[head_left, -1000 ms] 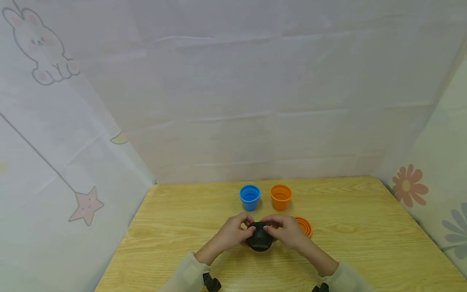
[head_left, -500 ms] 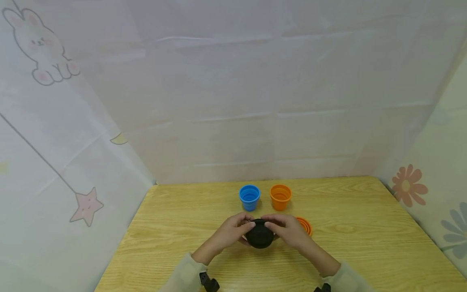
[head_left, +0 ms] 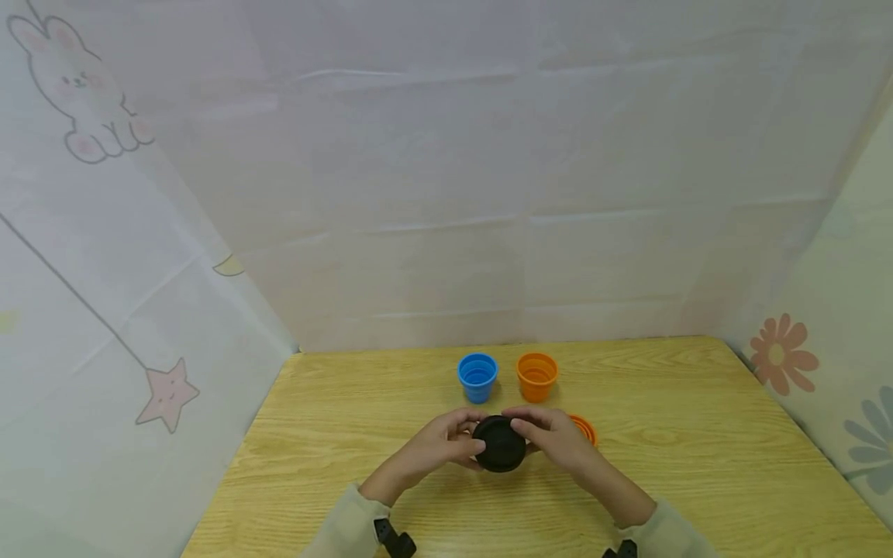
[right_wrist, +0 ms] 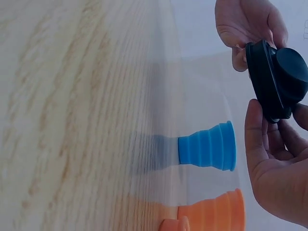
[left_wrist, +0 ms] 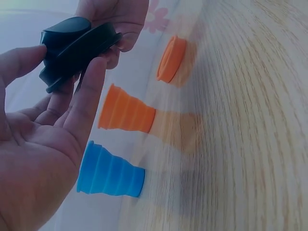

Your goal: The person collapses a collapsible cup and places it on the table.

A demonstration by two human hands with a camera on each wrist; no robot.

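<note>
Both hands hold a black collapsible cup (head_left: 499, 445), raised over the table, with one round face toward the head camera. My left hand (head_left: 446, 443) pinches its left side, thumb on the near face and fingers behind. My right hand (head_left: 558, 440) pinches the upper right side in the same manner. In the left wrist view the black cup (left_wrist: 77, 53) looks squat and partly folded, a rounded part bulging from a wider rim. Beyond the hands stand an expanded blue collapsible cup (head_left: 477, 377) and an expanded orange collapsible cup (head_left: 536, 377), both upright.
A flattened orange collapsible cup (head_left: 584, 431) lies on the wooden table (head_left: 335, 434), partly hidden behind my right hand. Pale printed cloth (head_left: 446, 194) hangs along the table's back and sides.
The black cup has tilted between my hands, so its round face now shows more fully to the head camera. My thumbs have shifted on it. The other cups have stayed in place.
</note>
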